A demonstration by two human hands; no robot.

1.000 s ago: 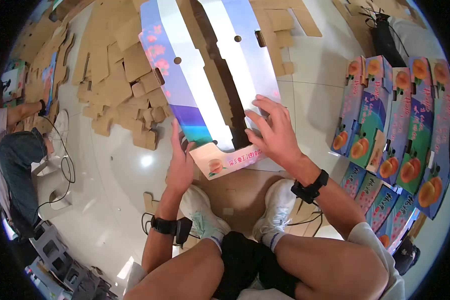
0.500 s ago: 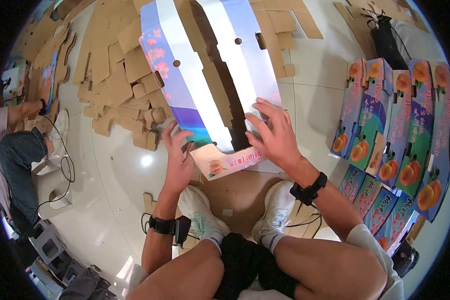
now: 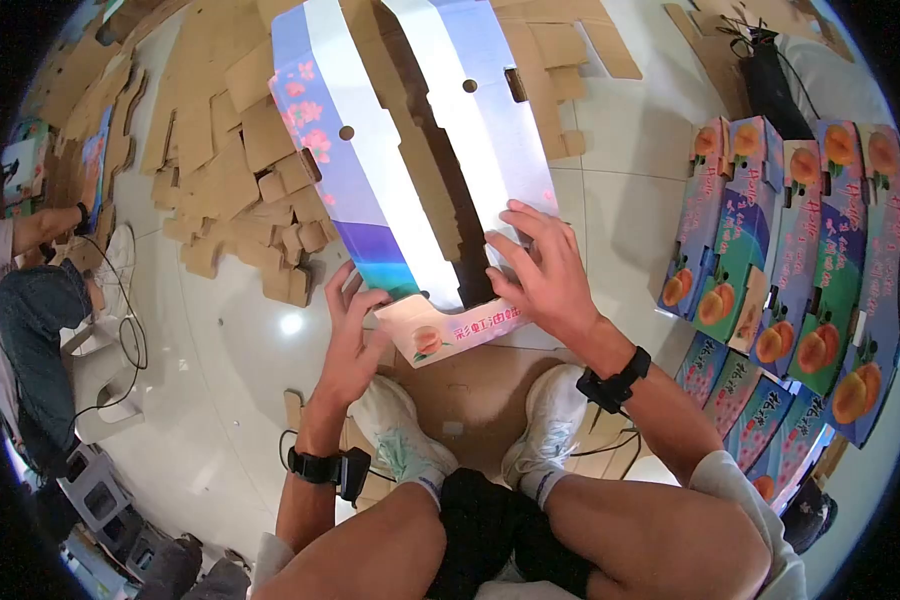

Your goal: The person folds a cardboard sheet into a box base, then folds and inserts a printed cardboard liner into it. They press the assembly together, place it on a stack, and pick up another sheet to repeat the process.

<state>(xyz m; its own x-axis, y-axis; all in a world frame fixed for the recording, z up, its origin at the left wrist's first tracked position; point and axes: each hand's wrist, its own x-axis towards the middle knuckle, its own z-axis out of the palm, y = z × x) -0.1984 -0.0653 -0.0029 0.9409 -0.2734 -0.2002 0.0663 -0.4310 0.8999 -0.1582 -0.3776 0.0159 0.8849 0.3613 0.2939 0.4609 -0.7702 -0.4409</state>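
A printed cardboard box (image 3: 370,200) with pink blossoms, white flaps and a long gap down its middle lies tilted in front of me. Its near end panel (image 3: 460,333) shows a peach and pink lettering. My left hand (image 3: 350,335) is at the near left corner, its fingers closed around the edge of the box. My right hand (image 3: 545,268) rests on the near right corner, fingers bent over the white flap and the side.
Flattened brown cardboard (image 3: 210,130) is heaped behind and left of the box. Folded printed boxes (image 3: 740,220) stand in rows at the right. Another person's leg (image 3: 35,320) and a white stool (image 3: 105,390) are at the left.
The box has shifted slightly to the left and its near end has come a little lower. My left hand has moved slightly down and left with the corner.
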